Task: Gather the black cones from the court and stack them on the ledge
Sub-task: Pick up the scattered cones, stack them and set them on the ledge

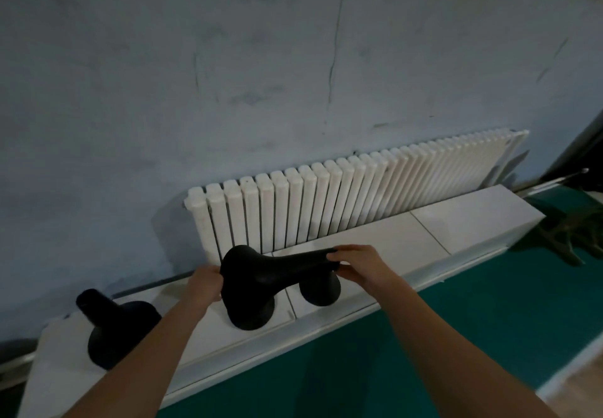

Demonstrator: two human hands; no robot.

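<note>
Left of our fingers, a spare cone [111,326] sits on the ledge [424,231]. Our left hand [204,287] grips the wide base of the held cone [277,271], which lies sideways over the ledge. Our right hand [359,264] pinches its narrow tip.

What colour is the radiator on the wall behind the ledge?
White, with plain ribbed columns; the radiator shows best in the head view.
</note>
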